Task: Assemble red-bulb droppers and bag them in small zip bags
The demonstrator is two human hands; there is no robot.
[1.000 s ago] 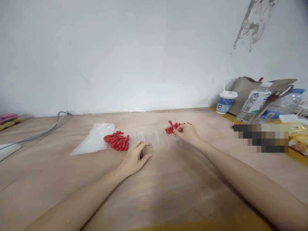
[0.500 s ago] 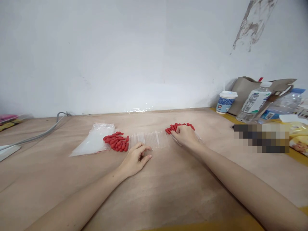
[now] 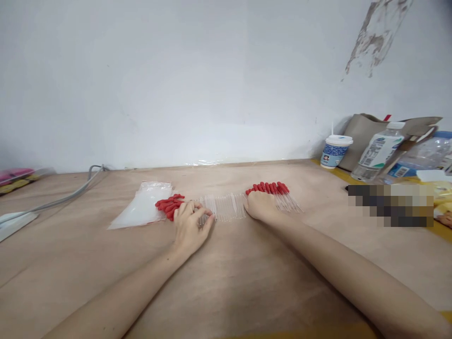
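On the wooden table [image 3: 226, 278] lies a row of clear glass tubes [image 3: 226, 206]. Left of it is a pile of loose red rubber bulbs [image 3: 168, 204]. To the right lie several finished droppers with red bulbs [image 3: 273, 190]. My left hand [image 3: 189, 226] rests at the left end of the tube row beside the red bulbs, fingers curled and pinching; what they hold is hidden. My right hand [image 3: 257, 205] lies at the right end of the tube row, next to the finished droppers, fingers curled down out of sight.
A clear plastic bag [image 3: 141, 209] lies left of the bulbs. A grey cable [image 3: 67, 195] runs along the far left. At the back right stand a paper cup [image 3: 334, 150], a water bottle [image 3: 377, 150] and a tan bag [image 3: 363, 136].
My left hand has moved forward and left to the red bulbs and closed its fingers. My right hand has left the finished droppers lying in a row and shifted left to the tubes.
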